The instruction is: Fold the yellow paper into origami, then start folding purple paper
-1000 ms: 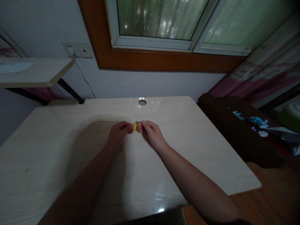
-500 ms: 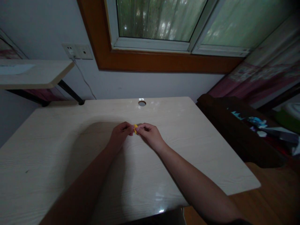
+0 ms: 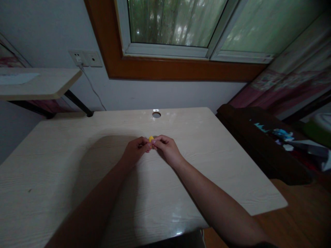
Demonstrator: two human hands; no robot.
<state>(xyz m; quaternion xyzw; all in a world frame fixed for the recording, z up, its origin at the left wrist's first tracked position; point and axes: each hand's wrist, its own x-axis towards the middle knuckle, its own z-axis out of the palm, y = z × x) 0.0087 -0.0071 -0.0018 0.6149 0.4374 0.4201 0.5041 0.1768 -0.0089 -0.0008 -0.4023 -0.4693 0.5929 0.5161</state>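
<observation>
The small yellow bit [image 3: 151, 138] is between your fingertips, over the middle of the desk [image 3: 207, 155]; take it as the centre of a clock, with 12 toward the window [image 3: 169, 24]. Your right hand [image 3: 167, 146], between 3 and 4 o'clock, is pinched nearly closed, thumb and forefinger on the bit. Your left hand [image 3: 136, 148], between 8 and 9, has its thumb and fingers curled close together, with their tips at the bit's lower edge; you cover too much of it to tell whether they grip it. Your two sets of fingertips meet or nearly meet.

At 12 you have the round hole [image 3: 156, 114] near the desk's far edge. Around 10 is the shelf [image 3: 58, 77] with a paper [image 3: 19, 78] on it, and between 10 and 11 the socket [image 3: 85, 58], with a white cord [image 3: 91, 86] hanging down. The curtain [image 3: 274, 74] hangs at 2.
</observation>
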